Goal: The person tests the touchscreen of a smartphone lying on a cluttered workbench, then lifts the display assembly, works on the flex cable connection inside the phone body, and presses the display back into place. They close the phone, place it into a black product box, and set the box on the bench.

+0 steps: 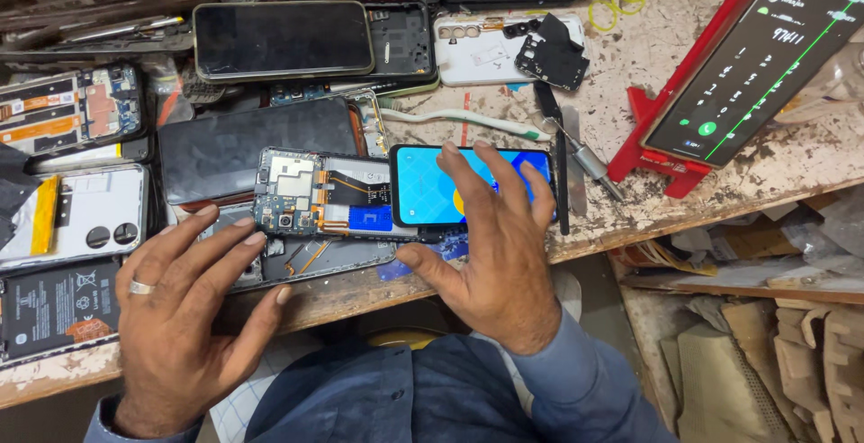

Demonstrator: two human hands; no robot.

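We see the opened phone point(326, 198), back cover off and circuit board exposed, lying near the table's point(684, 38) front edge. Its lit blue screen point(423, 186) sits just beside it to the right. Left hand point(184, 317) rests flat, fingers spread, gripping nothing, fingertips touching the phone's left end. Right hand point(495, 245) lies spread on the screen, also gripping nothing. A screwdriver point(580, 155) lies right of the screen.
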